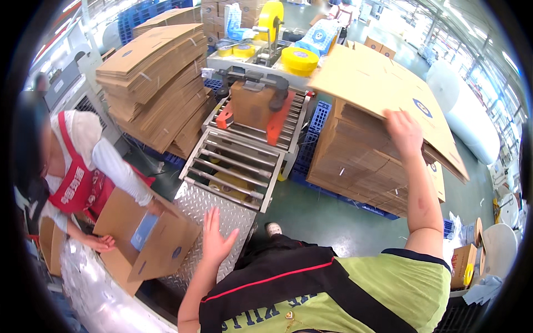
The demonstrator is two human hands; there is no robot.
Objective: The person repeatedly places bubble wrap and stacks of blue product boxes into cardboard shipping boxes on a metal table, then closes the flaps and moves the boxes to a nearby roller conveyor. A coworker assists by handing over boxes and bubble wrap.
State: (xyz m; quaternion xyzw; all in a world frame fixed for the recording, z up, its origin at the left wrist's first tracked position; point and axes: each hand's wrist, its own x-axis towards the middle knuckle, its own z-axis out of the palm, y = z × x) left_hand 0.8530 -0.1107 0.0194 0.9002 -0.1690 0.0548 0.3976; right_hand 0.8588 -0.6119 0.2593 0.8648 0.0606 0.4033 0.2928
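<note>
My right hand [404,132] is closed on the near edge of a flattened cardboard carton [383,75], the top one on a tall stack [355,158] to the right. That carton is tilted and partly raised off the stack. My left hand [215,237] is open with its fingers spread, holding nothing, above the diamond-plate metal table [214,205]. To its left stands an open carton [166,244], its flaps up and something blue inside. A co-worker's hand [158,208] reaches to that open carton.
Ahead, a roller conveyor [230,169] leads into a taping machine with a closed carton [252,105] between its orange side guides. Yellow tape rolls [300,60] sit on top. More flattened cartons [155,83] are piled at left. A co-worker in a red apron [83,183] stands at left.
</note>
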